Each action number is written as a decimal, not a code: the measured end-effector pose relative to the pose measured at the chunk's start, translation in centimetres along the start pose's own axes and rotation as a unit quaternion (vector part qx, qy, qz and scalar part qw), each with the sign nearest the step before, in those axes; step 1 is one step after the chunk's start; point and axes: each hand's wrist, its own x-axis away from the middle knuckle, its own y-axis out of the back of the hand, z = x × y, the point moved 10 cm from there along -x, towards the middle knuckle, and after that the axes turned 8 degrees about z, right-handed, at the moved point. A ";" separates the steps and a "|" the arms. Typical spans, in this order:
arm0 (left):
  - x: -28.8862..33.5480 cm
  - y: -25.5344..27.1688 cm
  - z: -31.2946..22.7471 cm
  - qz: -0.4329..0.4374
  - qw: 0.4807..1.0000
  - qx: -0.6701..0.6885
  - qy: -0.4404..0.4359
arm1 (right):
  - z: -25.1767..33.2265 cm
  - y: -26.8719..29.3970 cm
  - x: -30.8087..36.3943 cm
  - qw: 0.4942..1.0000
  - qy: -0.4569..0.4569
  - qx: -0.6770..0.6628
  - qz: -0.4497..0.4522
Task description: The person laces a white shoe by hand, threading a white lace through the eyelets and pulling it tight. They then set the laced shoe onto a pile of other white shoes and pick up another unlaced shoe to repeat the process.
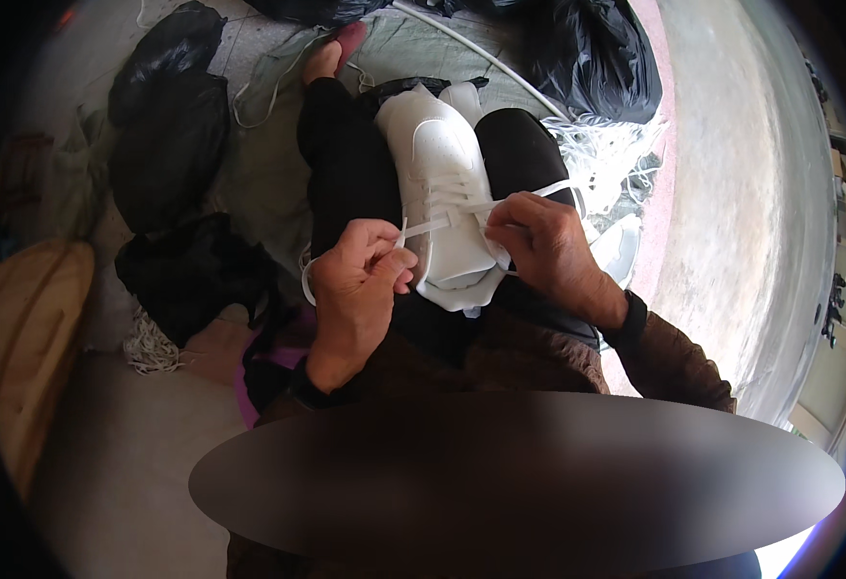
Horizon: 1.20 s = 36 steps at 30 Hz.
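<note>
A white sneaker (439,164) lies on my lap between my black-trousered legs, toe pointing away from me. A flat white lace (432,226) runs through its upper eyelets. My left hand (355,285) pinches one end of the lace just left of the shoe's tongue. At the right side of the shoe's opening, my right hand (543,246) grips the other lace end, which trails off to the right. A second white shoe (464,94) peeks out behind the first.
Black plastic bags (167,125) lie to my left and more black bags (592,58) at the far right. A heap of white laces (601,145) and another white shoe (621,246) sit right of my knee. A tan sack (27,328) is at far left.
</note>
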 end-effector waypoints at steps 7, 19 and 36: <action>0.0 0.8 -0.1 -0.047 0.990 -0.132 -0.034 | -0.6 -0.1 -0.2 0.993 0.011 0.111 -0.042; -0.7 -0.5 -2.2 -0.043 0.948 -0.302 -0.087 | 0.7 -1.6 -1.9 0.968 0.063 0.243 -0.021; -4.6 -4.9 -3.7 0.124 0.849 -0.443 -0.260 | 1.9 -2.3 -1.9 0.960 0.104 0.259 -0.016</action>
